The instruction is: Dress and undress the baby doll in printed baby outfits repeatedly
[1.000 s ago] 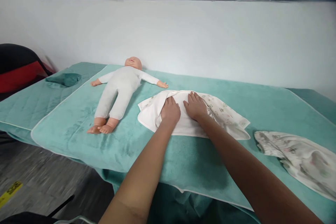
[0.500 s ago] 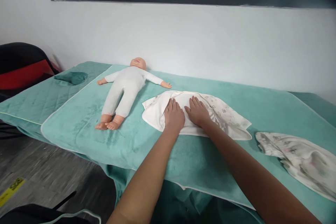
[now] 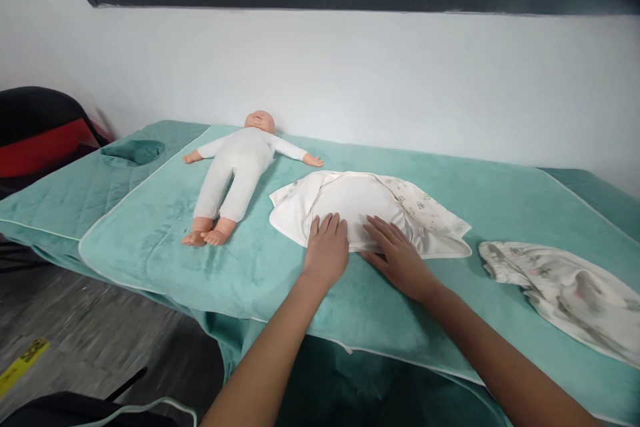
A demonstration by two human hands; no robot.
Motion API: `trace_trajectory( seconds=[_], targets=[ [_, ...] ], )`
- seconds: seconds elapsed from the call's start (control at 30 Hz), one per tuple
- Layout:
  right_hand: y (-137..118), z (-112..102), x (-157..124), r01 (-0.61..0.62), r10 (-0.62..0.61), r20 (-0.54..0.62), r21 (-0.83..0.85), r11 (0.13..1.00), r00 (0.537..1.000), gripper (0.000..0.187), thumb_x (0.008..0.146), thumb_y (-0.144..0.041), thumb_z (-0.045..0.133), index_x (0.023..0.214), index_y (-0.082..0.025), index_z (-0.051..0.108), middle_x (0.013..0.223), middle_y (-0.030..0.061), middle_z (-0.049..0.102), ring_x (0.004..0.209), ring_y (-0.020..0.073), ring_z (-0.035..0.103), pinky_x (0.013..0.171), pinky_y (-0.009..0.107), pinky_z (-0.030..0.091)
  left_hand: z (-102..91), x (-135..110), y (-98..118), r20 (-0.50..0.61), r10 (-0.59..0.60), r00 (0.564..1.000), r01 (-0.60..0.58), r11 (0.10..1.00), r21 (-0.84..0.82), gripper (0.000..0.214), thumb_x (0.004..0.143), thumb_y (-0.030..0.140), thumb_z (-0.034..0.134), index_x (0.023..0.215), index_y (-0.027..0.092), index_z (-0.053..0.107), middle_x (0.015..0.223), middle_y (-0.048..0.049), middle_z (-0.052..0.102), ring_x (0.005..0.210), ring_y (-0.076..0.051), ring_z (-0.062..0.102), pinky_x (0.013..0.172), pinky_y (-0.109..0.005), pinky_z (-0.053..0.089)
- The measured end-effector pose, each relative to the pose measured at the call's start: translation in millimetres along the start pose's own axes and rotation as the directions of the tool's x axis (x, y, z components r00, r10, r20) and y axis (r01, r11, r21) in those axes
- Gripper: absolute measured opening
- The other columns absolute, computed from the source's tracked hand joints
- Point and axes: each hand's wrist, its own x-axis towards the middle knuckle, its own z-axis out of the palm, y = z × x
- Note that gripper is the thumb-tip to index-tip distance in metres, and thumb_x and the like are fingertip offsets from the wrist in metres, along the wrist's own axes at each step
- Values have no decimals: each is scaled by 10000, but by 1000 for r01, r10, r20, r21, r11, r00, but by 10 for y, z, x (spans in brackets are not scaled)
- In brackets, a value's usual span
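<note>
A white baby garment (image 3: 357, 195) with a small printed pattern at its edges lies spread on the green bed cover. My left hand (image 3: 326, 250) rests on its near edge, fingers stretched out and palm down. Beside it my right hand (image 3: 395, 255) lies flat at the same edge, thumb apart from the fingers. Neither hand grips the cloth. To the left of the garment a baby doll (image 3: 240, 167) in a white suit lies on its back, arms spread and feet toward me.
A second patterned white garment (image 3: 570, 293) lies crumpled at the right. The green bed cover (image 3: 150, 247) has its edge on my side. A face hole (image 3: 133, 152) is at the bed's left end, near a black and red chair (image 3: 45, 127). The wall (image 3: 320, 73) stands behind.
Both hands have slid back toward me, from the middle of the garment to its near edge. The fingers of my right hand have spread more. The doll stays in place.
</note>
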Motion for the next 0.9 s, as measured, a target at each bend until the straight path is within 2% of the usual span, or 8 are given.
trace_trajectory(
  seconds=[0.1, 0.23, 0.43, 0.6, 0.73, 0.83, 0.87, 0.9],
  targets=[
    [174, -162, -341, -49, 50, -56, 16, 999, 997, 394, 970, -469, 503, 1265, -227, 599, 1364, 117, 588, 1261, 279, 533, 1054, 465, 447, -83, -210, -23, 44, 82, 996, -80, 996, -47, 426, 923, 106, 418, 1331, 156, 528, 1445, -112, 537, 1366, -228, 455, 1222, -459, 245],
    [445, -268, -596, -57, 54, -83, -37, 998, 995, 279, 981, -409, 503, 1138, -238, 658, 1181, 101, 658, 1084, 272, 594, 937, 441, 495, -135, -363, -38, 20, 97, 995, -95, 992, -82, 483, 857, 19, 440, 1308, 164, 539, 1364, -88, 580, 1298, -217, 489, 1206, -423, 276],
    [526, -277, -534, -26, 20, -49, -131, 991, 999, 266, 1013, -318, 432, 1072, -207, 666, 1062, 104, 680, 962, 260, 603, 888, 425, 480, -147, -358, -27, -15, 12, 1000, -12, 999, -32, 346, 899, 53, 453, 1173, 193, 611, 1143, -79, 624, 1057, -236, 551, 956, -386, 466],
    [596, -269, -588, -5, 2, -29, -127, 992, 1000, 259, 1010, -287, 420, 1025, -202, 664, 1035, 105, 683, 962, 255, 612, 882, 414, 479, -191, -358, -30, -33, -37, 999, 37, 999, 6, 214, 912, 99, 466, 1020, 192, 626, 1014, -77, 613, 971, -249, 532, 856, -402, 459],
    [579, -336, -655, -20, 19, -20, -37, 999, 1000, 263, 1001, -342, 436, 1009, -216, 668, 1047, 104, 688, 982, 253, 630, 887, 407, 490, -211, -398, -11, -58, -70, 996, 70, 998, -1, 126, 892, 125, 501, 932, 187, 603, 966, -73, 595, 947, -246, 517, 836, -397, 445],
    [606, -458, -607, -133, 136, -31, 78, 988, 990, 263, 989, -390, 447, 964, -239, 661, 1015, 79, 688, 921, 229, 645, 832, 365, 503, -210, -417, 8, -33, -52, 998, 53, 998, 26, 105, 882, 136, 518, 925, 183, 602, 969, -78, 591, 954, -257, 513, 840, -407, 438],
    [658, -501, -574, -214, 222, -78, 99, 972, 972, 264, 982, -402, 448, 954, -240, 655, 1002, 76, 688, 898, 224, 647, 809, 355, 504, -209, -418, 13, -25, -50, 998, 51, 998, 31, 110, 878, 132, 520, 930, 182, 604, 973, -80, 591, 957, -259, 512, 841, -409, 437],
    [737, -539, -537, -315, 329, -149, 112, 943, 933, 268, 975, -412, 449, 957, -236, 650, 1002, 77, 687, 887, 223, 648, 792, 349, 503, -208, -418, 16, -20, -51, 999, 51, 998, 34, 119, 875, 125, 520, 936, 181, 606, 975, -81, 592, 958, -259, 510, 842, -410, 436]
  ],
)
